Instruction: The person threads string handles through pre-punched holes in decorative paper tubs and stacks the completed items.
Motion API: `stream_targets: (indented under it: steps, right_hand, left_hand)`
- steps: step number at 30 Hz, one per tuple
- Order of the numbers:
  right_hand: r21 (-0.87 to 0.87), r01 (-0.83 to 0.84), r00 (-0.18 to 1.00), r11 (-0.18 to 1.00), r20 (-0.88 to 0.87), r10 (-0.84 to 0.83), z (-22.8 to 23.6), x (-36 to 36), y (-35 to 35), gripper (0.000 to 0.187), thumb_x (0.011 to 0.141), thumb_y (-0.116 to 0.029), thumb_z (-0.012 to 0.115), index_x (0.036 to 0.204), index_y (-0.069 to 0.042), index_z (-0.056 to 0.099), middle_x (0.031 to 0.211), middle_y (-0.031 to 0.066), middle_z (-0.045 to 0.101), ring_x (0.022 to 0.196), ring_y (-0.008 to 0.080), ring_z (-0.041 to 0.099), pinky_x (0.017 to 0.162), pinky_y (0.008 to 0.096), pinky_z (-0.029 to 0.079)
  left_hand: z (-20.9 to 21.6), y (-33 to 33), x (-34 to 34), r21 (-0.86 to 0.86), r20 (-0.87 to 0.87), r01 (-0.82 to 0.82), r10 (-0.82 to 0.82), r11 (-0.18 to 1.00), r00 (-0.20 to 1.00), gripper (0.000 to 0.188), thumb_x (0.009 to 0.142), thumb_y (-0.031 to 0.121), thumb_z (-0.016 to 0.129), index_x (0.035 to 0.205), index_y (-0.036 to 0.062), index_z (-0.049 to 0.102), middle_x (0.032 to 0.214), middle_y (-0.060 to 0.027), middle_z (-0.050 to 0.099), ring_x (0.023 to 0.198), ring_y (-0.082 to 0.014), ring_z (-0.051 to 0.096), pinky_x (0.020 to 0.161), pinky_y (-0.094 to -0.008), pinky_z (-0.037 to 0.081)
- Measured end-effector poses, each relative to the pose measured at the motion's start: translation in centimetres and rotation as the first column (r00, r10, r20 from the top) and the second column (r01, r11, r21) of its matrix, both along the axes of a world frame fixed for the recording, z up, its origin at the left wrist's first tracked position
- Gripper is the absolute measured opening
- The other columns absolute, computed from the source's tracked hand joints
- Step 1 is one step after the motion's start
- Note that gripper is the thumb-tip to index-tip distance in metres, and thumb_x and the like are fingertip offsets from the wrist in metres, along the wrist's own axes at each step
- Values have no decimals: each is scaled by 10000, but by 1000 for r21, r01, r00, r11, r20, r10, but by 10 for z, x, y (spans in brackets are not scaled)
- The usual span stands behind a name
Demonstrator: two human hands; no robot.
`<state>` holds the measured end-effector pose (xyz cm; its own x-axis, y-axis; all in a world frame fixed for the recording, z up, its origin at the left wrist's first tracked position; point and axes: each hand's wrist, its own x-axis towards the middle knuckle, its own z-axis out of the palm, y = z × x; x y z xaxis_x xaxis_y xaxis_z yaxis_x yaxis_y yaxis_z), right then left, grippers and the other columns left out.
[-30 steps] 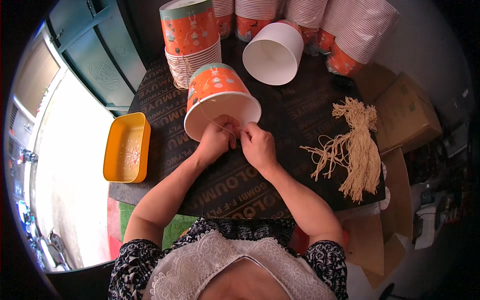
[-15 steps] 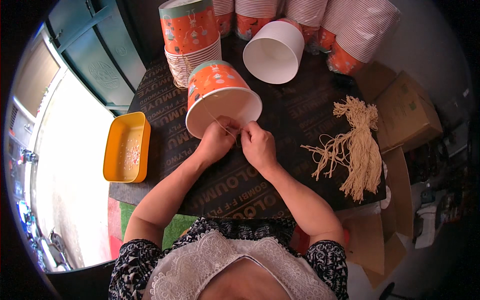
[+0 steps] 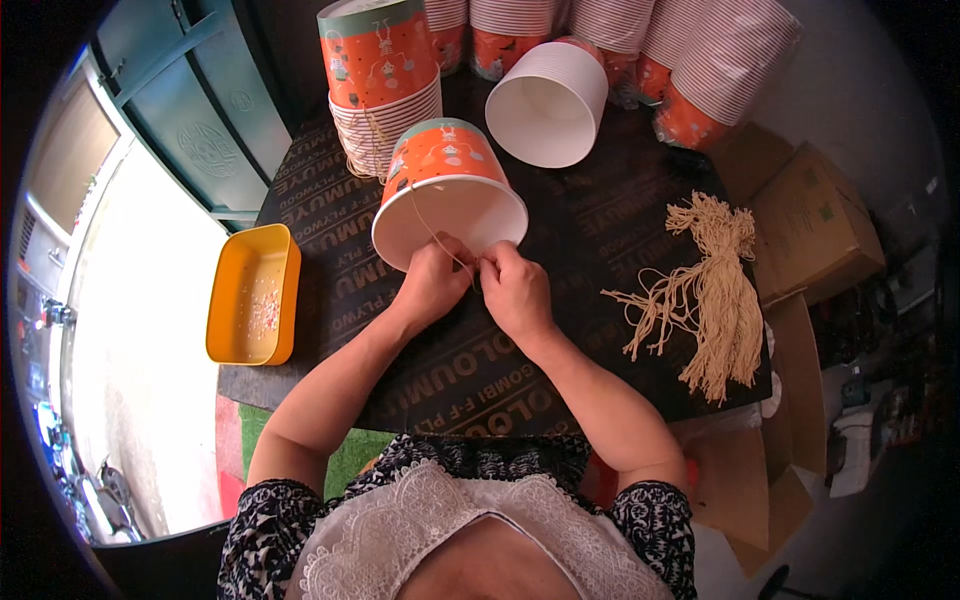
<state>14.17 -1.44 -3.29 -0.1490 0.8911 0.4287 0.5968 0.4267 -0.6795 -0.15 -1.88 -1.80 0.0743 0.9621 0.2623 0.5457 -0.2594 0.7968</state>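
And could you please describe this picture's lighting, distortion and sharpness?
Head view: glare bleaches the ground left of the yellow rectangular tub; head view: the brown cardboard box is dim; head view: edges bend near the black rim, while the orange-patterned round paper bucket looks fairly sharp.

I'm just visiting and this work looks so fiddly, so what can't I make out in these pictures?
All in the head view:
Whether the string is knotted: covered by the fingers.
The orange bucket's outer base: hidden by its own walls.
What the bits in the yellow tub are: too small.
The rear stacks' tops: cut off by the upper edge.
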Motion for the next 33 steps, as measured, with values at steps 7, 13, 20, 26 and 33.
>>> stream_targets:
  steps: [7,13,20,26,33]
  right_hand:
    - [-18,-4,1000,1000,-6,4,0,0,1,158,863,-134,587,936,-43,481,732,176,642,707,372,647,587,474,497]
    - [3,4,999,1000,-42,-4,5,-2,-2,91,823,-48,608,860,-40,524,721,178,617,692,387,622,561,459,479]
    - [37,-17,1000,999,-7,17,5,0,-1,56,826,-60,603,816,-28,559,726,191,619,699,387,620,562,462,479]
    - [41,-16,998,999,55,14,5,0,-3,59,825,-78,605,827,-23,588,731,194,626,705,381,625,574,453,488]
    - [-1,-55,996,998,73,55,8,3,-5,66,800,-82,624,839,-29,613,744,180,638,715,370,632,596,440,497]
  left_hand:
    - [3,-3,2,11,30,2,-3,1000,1000,68,722,10,657,761,-43,638,780,-221,631,747,-331,640,654,-387,503]
    - [-6,-1,-2,57,3,35,-36,998,999,98,736,37,650,792,-31,609,793,-176,618,739,-300,630,643,-372,483]
    - [1,-2,1,56,12,19,-20,998,1000,54,710,-4,642,746,-44,635,795,-219,617,749,-353,629,655,-398,505]
    - [2,-3,1,48,16,9,-10,999,1000,59,714,-1,638,750,-47,636,798,-224,620,745,-358,633,649,-400,505]
    - [-6,0,-2,49,4,24,-25,999,1000,87,732,26,642,786,-39,622,799,-183,625,749,-317,631,655,-378,490]
